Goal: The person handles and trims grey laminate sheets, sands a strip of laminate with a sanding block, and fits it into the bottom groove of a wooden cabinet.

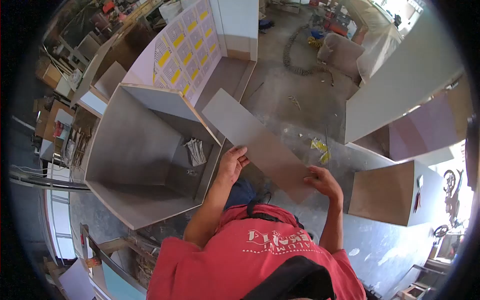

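Note:
A long flat grey board [260,142] is held in front of me, slanting from upper left to lower right. My left hand [233,162] grips its near edge around the middle, thumb on top. At the lower right end, my right hand [324,182] is closed on the board's edge. The board's far end reaches over the rim of an open grey cabinet carcass [135,135] on my left. Inside that carcass lie a bundle of pale strips [195,151] and a small clear packet [191,172].
Behind the carcass stands a panel with yellow-printed labels [185,55]. A coiled black hose [290,55] and yellow scraps [321,149] lie on the floor. To the right are a brown-topped box [382,192] with a tool on its side, and a large pale cabinet [395,95].

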Action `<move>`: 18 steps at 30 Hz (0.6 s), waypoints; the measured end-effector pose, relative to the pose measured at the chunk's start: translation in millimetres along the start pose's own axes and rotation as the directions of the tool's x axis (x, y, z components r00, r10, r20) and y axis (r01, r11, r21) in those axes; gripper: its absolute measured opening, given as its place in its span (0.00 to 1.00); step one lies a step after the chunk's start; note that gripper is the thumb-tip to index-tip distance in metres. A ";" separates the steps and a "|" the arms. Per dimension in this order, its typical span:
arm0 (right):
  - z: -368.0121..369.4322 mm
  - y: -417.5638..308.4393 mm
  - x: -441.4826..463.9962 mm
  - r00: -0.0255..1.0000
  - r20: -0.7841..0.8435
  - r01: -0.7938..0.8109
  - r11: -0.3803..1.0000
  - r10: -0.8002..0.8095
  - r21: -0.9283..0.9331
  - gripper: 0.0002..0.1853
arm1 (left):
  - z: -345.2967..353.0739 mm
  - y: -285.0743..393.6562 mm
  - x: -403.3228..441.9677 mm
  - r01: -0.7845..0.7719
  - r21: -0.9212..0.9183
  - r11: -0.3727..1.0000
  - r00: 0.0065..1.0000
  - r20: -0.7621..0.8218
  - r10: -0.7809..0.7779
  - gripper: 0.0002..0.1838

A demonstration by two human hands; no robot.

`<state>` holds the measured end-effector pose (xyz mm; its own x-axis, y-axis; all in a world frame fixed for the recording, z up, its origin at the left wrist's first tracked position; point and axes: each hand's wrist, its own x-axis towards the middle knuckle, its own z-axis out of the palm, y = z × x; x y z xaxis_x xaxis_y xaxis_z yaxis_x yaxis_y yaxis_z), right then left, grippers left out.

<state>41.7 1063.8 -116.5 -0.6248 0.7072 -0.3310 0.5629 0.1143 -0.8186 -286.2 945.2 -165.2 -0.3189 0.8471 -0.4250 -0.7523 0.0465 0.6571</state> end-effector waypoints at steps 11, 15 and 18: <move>-103.0 197.8 217.6 0.940 -0.129 -0.303 0.947 0.315 0.105 0.17 | -39.8 95.8 358.0 -0.201 -0.121 0.972 0.954 -0.250 0.166 0.09; -80.4 306.2 205.6 0.746 -0.081 -0.530 0.663 0.661 0.528 0.16 | -90.1 119.2 478.0 -0.094 -0.104 0.990 0.927 -0.372 0.049 0.11; -60.9 296.7 198.2 0.761 -0.159 -0.649 0.736 0.629 -0.194 0.17 | -91.5 135.4 515.1 0.071 0.026 0.997 0.898 -0.437 -0.053 0.14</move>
<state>117.8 1280.4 -396.3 -0.0351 0.7206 -0.6924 0.9246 -0.2395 -0.2961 -605.1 1339.5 -352.1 -0.4986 0.5272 -0.6881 -0.7579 0.1201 0.6412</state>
